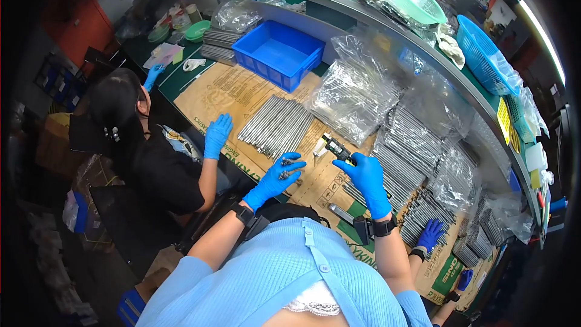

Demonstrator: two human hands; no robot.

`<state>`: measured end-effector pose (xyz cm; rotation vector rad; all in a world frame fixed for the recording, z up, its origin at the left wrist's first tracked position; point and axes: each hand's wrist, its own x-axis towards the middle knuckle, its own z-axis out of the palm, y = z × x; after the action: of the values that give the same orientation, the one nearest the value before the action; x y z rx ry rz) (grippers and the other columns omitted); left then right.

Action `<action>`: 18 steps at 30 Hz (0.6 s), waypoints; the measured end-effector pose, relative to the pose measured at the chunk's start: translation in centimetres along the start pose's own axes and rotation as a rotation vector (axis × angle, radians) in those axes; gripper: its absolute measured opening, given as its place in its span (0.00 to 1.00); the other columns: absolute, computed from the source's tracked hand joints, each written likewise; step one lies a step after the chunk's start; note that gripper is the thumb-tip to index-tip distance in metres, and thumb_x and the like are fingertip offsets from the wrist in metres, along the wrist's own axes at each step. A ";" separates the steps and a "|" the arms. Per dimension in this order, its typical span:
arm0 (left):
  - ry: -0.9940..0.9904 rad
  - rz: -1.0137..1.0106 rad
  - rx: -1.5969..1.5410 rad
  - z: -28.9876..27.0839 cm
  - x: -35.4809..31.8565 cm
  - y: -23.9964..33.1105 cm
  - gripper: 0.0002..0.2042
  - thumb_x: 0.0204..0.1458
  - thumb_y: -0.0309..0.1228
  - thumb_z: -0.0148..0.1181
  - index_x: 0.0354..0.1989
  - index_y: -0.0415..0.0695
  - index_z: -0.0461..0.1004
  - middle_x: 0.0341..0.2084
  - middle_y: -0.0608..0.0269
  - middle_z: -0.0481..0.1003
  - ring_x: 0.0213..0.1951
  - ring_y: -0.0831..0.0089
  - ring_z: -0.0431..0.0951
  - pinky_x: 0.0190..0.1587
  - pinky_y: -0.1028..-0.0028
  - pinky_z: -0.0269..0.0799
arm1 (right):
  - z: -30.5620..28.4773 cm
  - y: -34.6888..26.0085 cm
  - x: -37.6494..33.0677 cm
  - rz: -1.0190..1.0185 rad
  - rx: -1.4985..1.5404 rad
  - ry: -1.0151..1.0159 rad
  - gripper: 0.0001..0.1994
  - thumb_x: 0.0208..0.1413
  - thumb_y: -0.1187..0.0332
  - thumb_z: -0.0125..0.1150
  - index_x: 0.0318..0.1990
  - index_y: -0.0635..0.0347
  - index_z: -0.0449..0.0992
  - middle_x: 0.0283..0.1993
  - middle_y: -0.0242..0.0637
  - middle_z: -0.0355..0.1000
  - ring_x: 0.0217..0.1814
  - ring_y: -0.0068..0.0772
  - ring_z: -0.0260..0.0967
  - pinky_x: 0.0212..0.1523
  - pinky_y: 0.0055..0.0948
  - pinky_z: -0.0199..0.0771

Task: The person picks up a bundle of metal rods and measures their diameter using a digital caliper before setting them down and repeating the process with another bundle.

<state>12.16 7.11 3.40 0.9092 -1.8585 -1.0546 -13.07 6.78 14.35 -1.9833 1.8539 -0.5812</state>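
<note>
My left hand [273, 180], in a blue glove, is curled around a few metal rods [284, 175], of which only short grey parts show between the fingers. My right hand [367, 180], also gloved in blue, grips a digital caliper [337, 148] between thumb and fingers. The caliper's jaws point left, over the brown paper sheet [311, 174]. Just beyond my left hand lies a row of silver metal rods [277, 126], side by side. More grey rods [396, 169] lie beyond and right of my right hand.
Plastic bags [354, 85] cover more rods. A blue bin [278, 51] stands at the back. On the left, a co-worker's gloved hand [218, 136] rests by the rod row; another person's gloved hand [431, 234] touches rods at right. A shelf [387, 15] curves overhead with baskets.
</note>
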 end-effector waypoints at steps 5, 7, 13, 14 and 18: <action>0.042 -0.123 -0.105 1.0 0.6 2.1 0.16 0.54 0.29 0.55 0.51 0.43 0.71 0.54 0.58 0.61 0.55 0.66 0.64 0.58 0.73 0.58 | 2.0 -1.0 1.5 -0.055 -0.030 0.026 0.27 0.44 0.42 0.60 0.20 0.63 0.73 0.15 0.46 0.67 0.19 0.45 0.70 0.19 0.36 0.66; -0.004 -0.187 0.003 1.1 1.4 2.2 0.16 0.54 0.30 0.54 0.52 0.43 0.71 0.53 0.57 0.61 0.56 0.64 0.64 0.58 0.71 0.58 | 3.2 -1.5 1.8 -0.134 -0.061 0.032 0.26 0.46 0.44 0.60 0.21 0.63 0.73 0.16 0.46 0.68 0.20 0.46 0.70 0.20 0.37 0.67; 0.044 -0.102 -0.110 1.1 2.2 0.3 0.18 0.54 0.31 0.55 0.54 0.43 0.68 0.52 0.55 0.61 0.56 0.62 0.63 0.57 0.69 0.59 | 4.3 -0.3 1.7 -0.073 -0.029 0.056 0.24 0.47 0.45 0.60 0.23 0.63 0.74 0.15 0.48 0.68 0.20 0.47 0.70 0.20 0.37 0.68; 0.044 -0.080 -0.054 1.1 2.3 0.3 0.19 0.54 0.31 0.55 0.55 0.42 0.67 0.52 0.55 0.62 0.56 0.62 0.63 0.56 0.69 0.59 | 3.7 0.1 1.4 -0.040 -0.021 0.033 0.24 0.47 0.45 0.60 0.24 0.63 0.74 0.15 0.48 0.68 0.20 0.47 0.70 0.20 0.37 0.68; 0.042 -0.058 -0.003 1.6 3.0 0.1 0.21 0.52 0.29 0.55 0.56 0.40 0.62 0.49 0.54 0.64 0.53 0.63 0.65 0.54 0.69 0.61 | 3.7 0.2 -0.8 -0.028 -0.011 0.001 0.25 0.46 0.45 0.61 0.23 0.64 0.73 0.15 0.48 0.67 0.19 0.47 0.70 0.19 0.37 0.67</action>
<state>9.46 5.15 3.79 0.9819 -1.8045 -1.0652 -11.32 7.47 11.11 -2.0200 1.8364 -0.5808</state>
